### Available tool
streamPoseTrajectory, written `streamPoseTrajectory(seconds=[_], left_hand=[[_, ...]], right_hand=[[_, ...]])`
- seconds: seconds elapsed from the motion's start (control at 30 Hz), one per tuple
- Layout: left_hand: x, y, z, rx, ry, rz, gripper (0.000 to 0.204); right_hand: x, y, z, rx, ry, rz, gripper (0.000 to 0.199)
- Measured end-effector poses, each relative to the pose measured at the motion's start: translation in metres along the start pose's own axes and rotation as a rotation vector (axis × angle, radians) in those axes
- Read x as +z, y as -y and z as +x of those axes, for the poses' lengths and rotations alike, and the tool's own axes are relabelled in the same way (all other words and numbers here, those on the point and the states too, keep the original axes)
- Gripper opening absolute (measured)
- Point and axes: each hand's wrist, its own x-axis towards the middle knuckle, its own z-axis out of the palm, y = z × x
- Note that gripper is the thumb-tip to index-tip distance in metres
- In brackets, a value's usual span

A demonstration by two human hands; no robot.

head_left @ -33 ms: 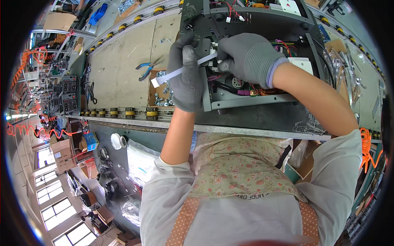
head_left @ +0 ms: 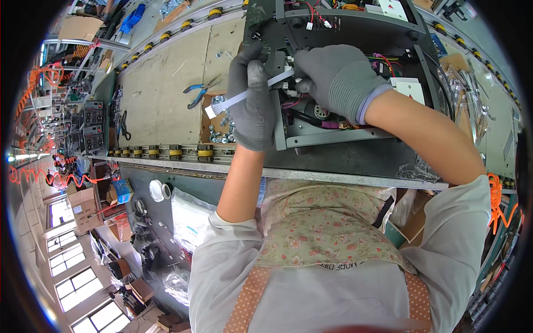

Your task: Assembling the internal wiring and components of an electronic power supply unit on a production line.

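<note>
Both my hands wear grey knit gloves. My left hand [head_left: 252, 100] grips a flat white ribbon cable [head_left: 241, 97] whose connector end sticks out to the left. My right hand [head_left: 333, 77] pinches the cable's other end at the edge of an open dark metal chassis [head_left: 338, 136]. Inside the chassis are red, black and purple wires and small white connectors. The spot where the cable meets the chassis is hidden by my fingers.
Blue-handled pliers [head_left: 199, 92] lie on the beige bench top left of the chassis. A small cardboard tray of nuts and screws [head_left: 217, 130] sits under my left hand. A roller rail [head_left: 166, 151] runs along the bench front. Clear plastic bags [head_left: 472, 89] lie at the right.
</note>
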Motion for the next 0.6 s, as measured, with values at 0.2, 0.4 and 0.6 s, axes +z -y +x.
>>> streamPoseTrajectory(seconds=[0.2, 0.4, 0.6], left_hand=[[0.000, -0.005, -0.003, -0.030, -0.019, -0.079, 0.057], [-0.003, 0.005, -0.001, 0.030, 0.010, -0.030, 0.054], [-0.001, -0.003, -0.001, 0.019, 0.042, -0.008, 0.052]], right_hand=[[0.007, 0.014, -0.007, -0.073, -0.127, -0.183, 0.022], [0.015, 0.008, -0.007, -0.180, -0.246, -0.200, 0.020], [0.008, 0.012, -0.001, -0.136, -0.161, -0.154, 0.024]])
